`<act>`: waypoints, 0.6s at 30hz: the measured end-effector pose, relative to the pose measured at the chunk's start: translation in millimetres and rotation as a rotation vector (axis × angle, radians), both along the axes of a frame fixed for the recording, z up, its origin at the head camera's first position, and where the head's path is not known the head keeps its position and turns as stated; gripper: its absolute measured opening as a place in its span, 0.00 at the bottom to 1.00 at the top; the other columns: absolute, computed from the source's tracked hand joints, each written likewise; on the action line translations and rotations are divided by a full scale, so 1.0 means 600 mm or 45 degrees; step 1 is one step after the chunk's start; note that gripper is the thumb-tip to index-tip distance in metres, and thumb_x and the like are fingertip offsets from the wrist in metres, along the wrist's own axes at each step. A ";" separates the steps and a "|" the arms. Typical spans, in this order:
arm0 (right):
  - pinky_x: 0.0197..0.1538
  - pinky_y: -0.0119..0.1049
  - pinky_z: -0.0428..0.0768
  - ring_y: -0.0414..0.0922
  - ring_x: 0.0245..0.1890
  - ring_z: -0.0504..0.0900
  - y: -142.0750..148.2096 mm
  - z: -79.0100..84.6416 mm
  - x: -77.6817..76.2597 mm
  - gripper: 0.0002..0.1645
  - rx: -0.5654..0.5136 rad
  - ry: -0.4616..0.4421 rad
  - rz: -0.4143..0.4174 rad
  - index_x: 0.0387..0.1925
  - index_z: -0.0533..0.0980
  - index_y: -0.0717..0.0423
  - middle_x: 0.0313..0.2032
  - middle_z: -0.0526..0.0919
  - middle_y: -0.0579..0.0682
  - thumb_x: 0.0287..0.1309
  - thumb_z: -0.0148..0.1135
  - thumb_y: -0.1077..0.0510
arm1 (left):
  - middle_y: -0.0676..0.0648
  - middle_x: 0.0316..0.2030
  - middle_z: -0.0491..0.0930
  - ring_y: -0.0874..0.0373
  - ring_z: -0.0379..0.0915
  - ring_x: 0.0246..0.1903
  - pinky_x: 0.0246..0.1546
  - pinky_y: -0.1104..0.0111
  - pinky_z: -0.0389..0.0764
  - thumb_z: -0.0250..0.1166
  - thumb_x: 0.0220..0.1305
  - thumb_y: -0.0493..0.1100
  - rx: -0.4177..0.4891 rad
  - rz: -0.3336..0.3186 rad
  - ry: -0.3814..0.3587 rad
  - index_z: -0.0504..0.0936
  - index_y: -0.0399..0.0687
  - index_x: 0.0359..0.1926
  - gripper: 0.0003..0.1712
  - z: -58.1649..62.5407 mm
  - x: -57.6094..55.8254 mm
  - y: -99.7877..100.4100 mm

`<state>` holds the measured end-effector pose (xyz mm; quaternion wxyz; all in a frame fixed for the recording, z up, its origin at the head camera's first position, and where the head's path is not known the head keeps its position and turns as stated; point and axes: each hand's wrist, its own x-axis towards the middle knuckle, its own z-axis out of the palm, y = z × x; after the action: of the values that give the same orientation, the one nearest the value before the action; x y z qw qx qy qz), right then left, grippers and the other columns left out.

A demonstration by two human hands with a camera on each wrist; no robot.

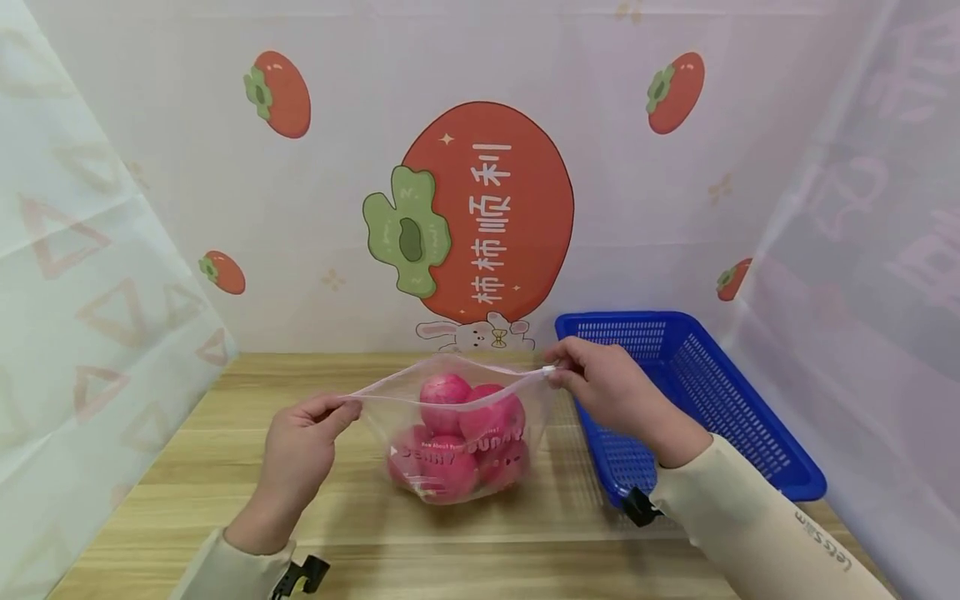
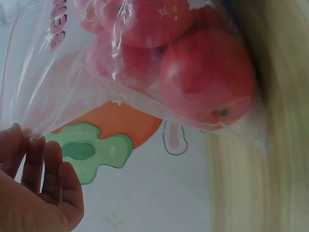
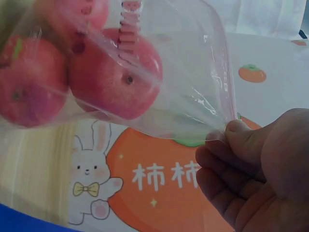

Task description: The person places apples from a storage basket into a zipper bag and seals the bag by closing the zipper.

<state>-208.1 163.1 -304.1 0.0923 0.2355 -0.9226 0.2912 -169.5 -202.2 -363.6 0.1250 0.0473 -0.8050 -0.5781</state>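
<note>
A clear zip bag [image 1: 536, 421] with printed lettering stands on the wooden table, its mouth spread between both hands. Several red apples [image 1: 450, 467] are piled inside it. My left hand [image 1: 303, 446] pinches the left corner of the bag's top edge between thumb and fingers, as the left wrist view also shows at the hand [image 2: 41, 179]. At the opposite corner, my right hand [image 1: 611, 392] pinches the top edge beside the white zip slider [image 1: 549, 370]. In the right wrist view, thumb and forefinger of that hand [image 3: 256, 169] meet on the film.
A blue plastic basket [image 1: 720, 392] with slotted walls stands on the right of the table [image 1: 300, 542], partly behind the right forearm. A white cloth backdrop [image 1: 337, 192] printed with persimmons rises behind the table, with cloth walls on both sides.
</note>
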 end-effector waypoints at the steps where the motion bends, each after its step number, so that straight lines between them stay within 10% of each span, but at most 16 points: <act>1: 0.32 0.37 0.78 0.43 0.29 0.74 0.001 -0.003 0.001 0.10 0.003 -0.006 -0.003 0.48 0.79 0.54 0.32 0.79 0.42 0.66 0.64 0.60 | 0.50 0.40 0.86 0.56 0.76 0.45 0.44 0.66 0.73 0.68 0.67 0.51 -0.009 -0.005 -0.018 0.89 0.42 0.44 0.16 -0.003 -0.002 -0.002; 13: 0.29 0.35 0.77 0.41 0.27 0.75 -0.011 -0.018 0.015 0.05 -0.089 0.093 -0.066 0.42 0.81 0.56 0.33 0.83 0.43 0.65 0.65 0.62 | 0.44 0.46 0.83 0.52 0.75 0.47 0.44 0.65 0.74 0.64 0.70 0.51 -0.071 -0.031 -0.053 0.85 0.41 0.53 0.20 -0.009 -0.025 -0.009; 18: 0.25 0.34 0.76 0.39 0.25 0.76 -0.025 -0.025 0.028 0.04 -0.169 0.103 -0.121 0.39 0.81 0.57 0.30 0.84 0.43 0.64 0.66 0.62 | 0.49 0.49 0.81 0.60 0.72 0.46 0.43 0.75 0.72 0.57 0.62 0.29 -0.137 0.102 0.348 0.83 0.46 0.56 0.23 0.020 0.014 0.020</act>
<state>-191.4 148.2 -319.2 0.1586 0.1964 -0.9070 0.3371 -161.3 -190.2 -351.5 0.2588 -0.0064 -0.8077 -0.5297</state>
